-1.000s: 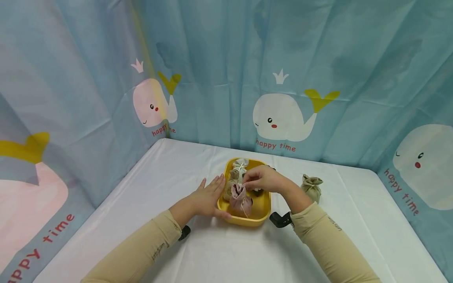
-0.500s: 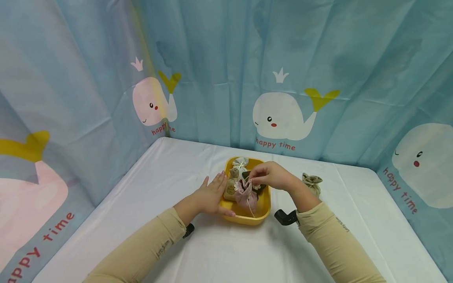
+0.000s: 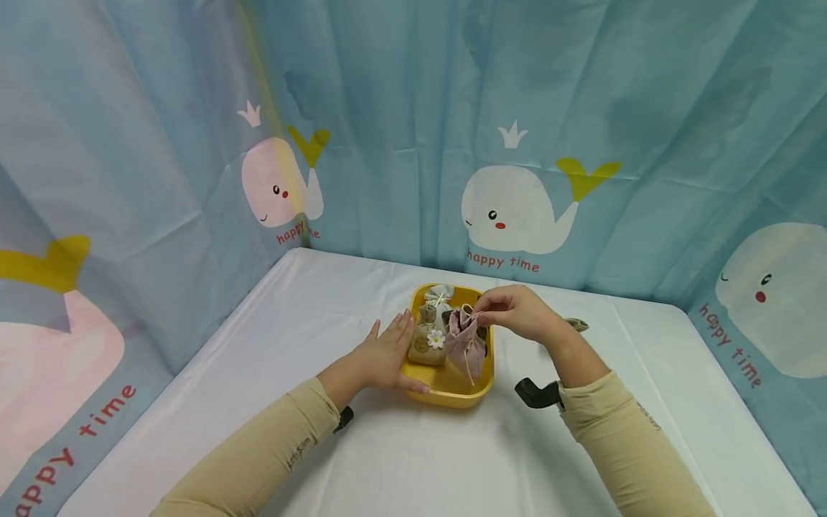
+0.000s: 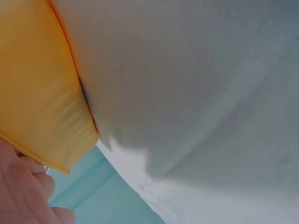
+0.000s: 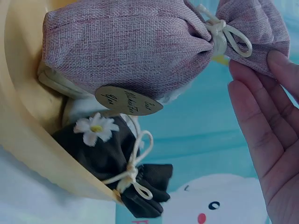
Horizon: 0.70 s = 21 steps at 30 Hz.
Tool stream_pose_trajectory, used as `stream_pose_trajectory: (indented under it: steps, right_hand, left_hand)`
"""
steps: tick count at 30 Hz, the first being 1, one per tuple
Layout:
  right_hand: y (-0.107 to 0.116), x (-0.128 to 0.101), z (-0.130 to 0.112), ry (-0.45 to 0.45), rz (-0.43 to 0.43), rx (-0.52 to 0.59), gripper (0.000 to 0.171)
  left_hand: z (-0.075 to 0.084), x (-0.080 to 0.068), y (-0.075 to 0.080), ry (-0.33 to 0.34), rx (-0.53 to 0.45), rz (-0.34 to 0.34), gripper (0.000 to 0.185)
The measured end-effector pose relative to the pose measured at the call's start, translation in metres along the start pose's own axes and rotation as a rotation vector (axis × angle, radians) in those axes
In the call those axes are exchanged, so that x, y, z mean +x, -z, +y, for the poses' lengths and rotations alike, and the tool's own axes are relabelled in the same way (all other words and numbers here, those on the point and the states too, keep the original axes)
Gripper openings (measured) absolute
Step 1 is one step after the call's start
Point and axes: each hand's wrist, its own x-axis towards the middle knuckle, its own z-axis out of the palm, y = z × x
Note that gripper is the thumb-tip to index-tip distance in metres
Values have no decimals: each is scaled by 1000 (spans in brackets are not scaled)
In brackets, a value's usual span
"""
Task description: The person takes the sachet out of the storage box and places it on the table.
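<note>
My right hand (image 3: 520,314) pinches the gathered top of a mauve cloth sachet (image 5: 131,44), tied with a cream cord and bearing a small paper tag. This sachet hangs over the right half of a yellow tray (image 3: 446,399). My left hand (image 3: 381,357) lies against the tray's left rim, fingers straight and spread. Inside the tray are a tan sachet (image 3: 423,353) and a pale grey sachet (image 3: 439,293) behind it. A dark sachet (image 5: 110,144) with a white flower shows in the right wrist view; from the head it is mostly hidden.
A green cloth sachet (image 3: 577,324) stands on the white table (image 3: 420,467) right of the tray, mostly behind my right forearm. Blue whale-print curtains (image 3: 388,143) hang along the table's far and side edges.
My right hand has moved right and slightly away from me, carrying the mauve sachet from the tray's left-centre toward its right side. The left hand stays nearly still at the rim.
</note>
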Motion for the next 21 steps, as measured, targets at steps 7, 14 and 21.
stream_pose_trajectory:
  steps: [7,14,21]
  right_hand:
    - [11,-10,1,-17,66,-27,6]
    - [21,-19,6,-37,110,-3,7]
    - [34,-30,12,-44,138,40,10]
  left_hand:
    - [-1,-1,2,-3,-31,-5,134]
    - [0,-1,4,11,-55,-18,135]
    - [1,1,2,9,-47,-17,136]
